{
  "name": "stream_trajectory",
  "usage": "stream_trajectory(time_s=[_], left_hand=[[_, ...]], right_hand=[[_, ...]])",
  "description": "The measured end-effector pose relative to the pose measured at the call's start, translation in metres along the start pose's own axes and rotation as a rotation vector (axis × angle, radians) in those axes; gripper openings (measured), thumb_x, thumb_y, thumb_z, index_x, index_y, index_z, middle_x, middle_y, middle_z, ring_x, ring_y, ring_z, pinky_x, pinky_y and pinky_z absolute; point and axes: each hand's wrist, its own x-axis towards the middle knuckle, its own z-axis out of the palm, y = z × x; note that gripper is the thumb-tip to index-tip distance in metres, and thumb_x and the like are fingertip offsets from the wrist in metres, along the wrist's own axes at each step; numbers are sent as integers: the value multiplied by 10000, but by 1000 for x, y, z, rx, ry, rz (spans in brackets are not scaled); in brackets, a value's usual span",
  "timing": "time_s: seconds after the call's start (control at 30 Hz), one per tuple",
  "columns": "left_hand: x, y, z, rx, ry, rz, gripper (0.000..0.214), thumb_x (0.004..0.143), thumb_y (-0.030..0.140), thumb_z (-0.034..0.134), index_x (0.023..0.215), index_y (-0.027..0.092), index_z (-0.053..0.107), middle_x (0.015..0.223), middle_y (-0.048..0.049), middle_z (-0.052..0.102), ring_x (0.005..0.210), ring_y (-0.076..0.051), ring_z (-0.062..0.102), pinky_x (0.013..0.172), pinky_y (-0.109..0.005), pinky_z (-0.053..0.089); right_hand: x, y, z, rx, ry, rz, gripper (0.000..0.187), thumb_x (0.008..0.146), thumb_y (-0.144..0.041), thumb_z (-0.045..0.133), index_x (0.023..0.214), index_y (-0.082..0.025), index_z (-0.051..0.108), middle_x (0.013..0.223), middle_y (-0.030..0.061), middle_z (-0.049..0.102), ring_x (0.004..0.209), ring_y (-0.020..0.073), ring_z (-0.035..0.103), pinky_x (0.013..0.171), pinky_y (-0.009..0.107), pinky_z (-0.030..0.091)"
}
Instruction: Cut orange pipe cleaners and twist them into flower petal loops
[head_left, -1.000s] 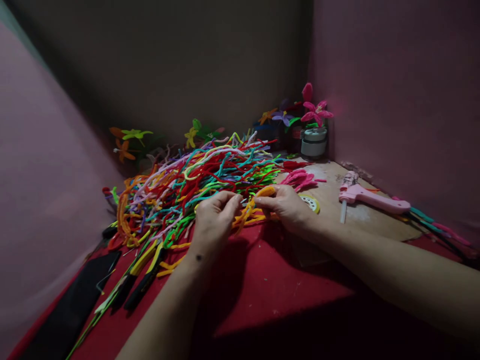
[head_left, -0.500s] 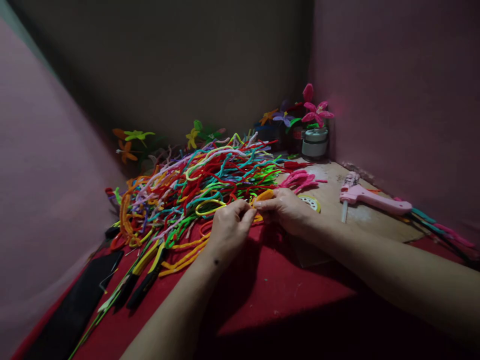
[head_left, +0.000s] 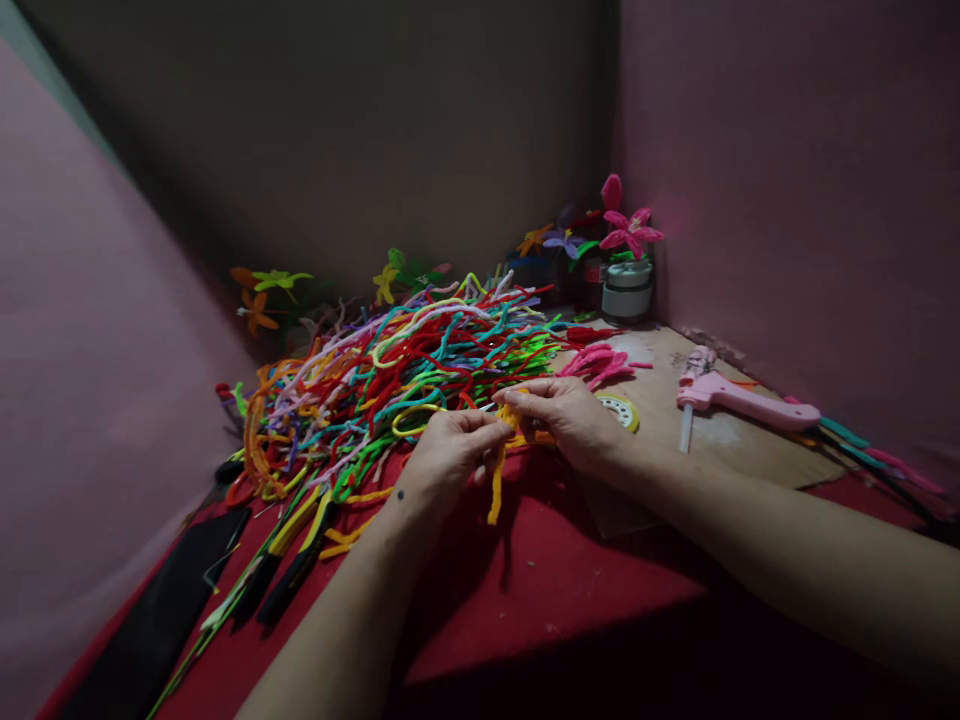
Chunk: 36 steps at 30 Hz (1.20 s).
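An orange pipe cleaner (head_left: 496, 490) is pinched between my two hands, one end hanging down over the red cloth. My left hand (head_left: 456, 447) grips it from the left with thumb and fingers closed. From the right, my right hand (head_left: 566, 412) holds the folded upper part, its fingertips almost meeting the left ones. Fingers hide much of the bent part. Just behind the hands lies a large heap of pipe cleaners (head_left: 420, 340) in many colours. More orange pipe cleaners (head_left: 349, 537) lie on the cloth, partly behind my left forearm.
Black-and-yellow pliers (head_left: 296, 560) and a black flat object (head_left: 161, 610) lie at left. A pink glue gun (head_left: 750, 398) rests on a board (head_left: 757, 445) at right. A tape roll (head_left: 619, 410) is beside my right hand. Pipe-cleaner flowers (head_left: 631, 232) stand at the back.
The orange pipe cleaner now hangs down below my fingers, where no hanging end showed before. My left hand has turned slightly, and both hands are still close together.
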Motion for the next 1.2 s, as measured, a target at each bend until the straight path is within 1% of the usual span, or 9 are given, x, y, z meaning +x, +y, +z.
stream_trajectory(time_s=[0.13,0.27,0.4,0.5,0.6,0.73,0.87,1.03,1.2], left_hand=[[-2,5,1,80,75,7,252,658,297,596,489,138,498,388,50,417,349,-37,306,381,-179,223],[-1,4,-10,131,268,44,223,648,326,597,542,140,536,413,55,422,377,-51,320,388,-180,241],[16,17,-22,307,422,215,200,676,343,574,644,148,603,489,35,489,453,-77,397,456,-184,317],[41,39,-11,625,365,399,214,714,351,535,720,171,650,599,-4,588,549,-111,487,531,-199,356],[73,55,16,881,293,526,200,733,313,515,743,188,671,615,-19,620,565,-124,517,561,-212,354],[115,54,47,980,225,502,187,736,275,510,743,196,679,660,-49,652,608,-147,553,588,-229,362],[138,47,56,977,196,493,179,716,299,541,737,187,679,671,-67,661,626,-165,568,593,-242,374],[127,52,38,920,229,469,251,752,316,488,813,150,666,706,-57,666,646,-149,573,607,-228,395],[71,52,5,812,130,357,292,746,367,487,820,143,659,637,-12,642,584,-124,556,555,-201,403]], right_hand=[[-2,-3,2,-171,56,-89,247,730,-356,572,785,-135,668,693,19,581,579,97,468,554,241,369],[-14,-10,8,-423,188,-408,218,787,-342,520,853,-169,636,766,33,558,712,126,487,666,258,390],[-33,-2,22,-652,-248,-653,320,810,-336,482,547,-164,542,578,9,498,554,101,454,540,232,366],[-39,14,33,-794,-368,-774,410,799,-378,475,447,-168,470,479,-12,454,452,85,406,425,224,302],[-37,27,37,-809,-355,-829,425,787,-391,465,427,-166,475,423,-18,425,400,76,377,376,218,273],[-32,34,38,-807,-383,-850,378,746,-395,485,446,-166,517,443,-11,502,409,74,418,368,202,292],[-28,37,39,-855,-430,-820,321,720,-392,514,494,-171,563,465,-12,547,435,80,461,366,200,291],[-29,31,39,-910,-452,-767,334,726,-416,523,503,-173,576,488,-11,563,450,86,481,367,208,272],[-39,24,36,-904,-477,-774,370,771,-404,474,509,-166,581,509,-2,568,473,93,495,383,219,258]])
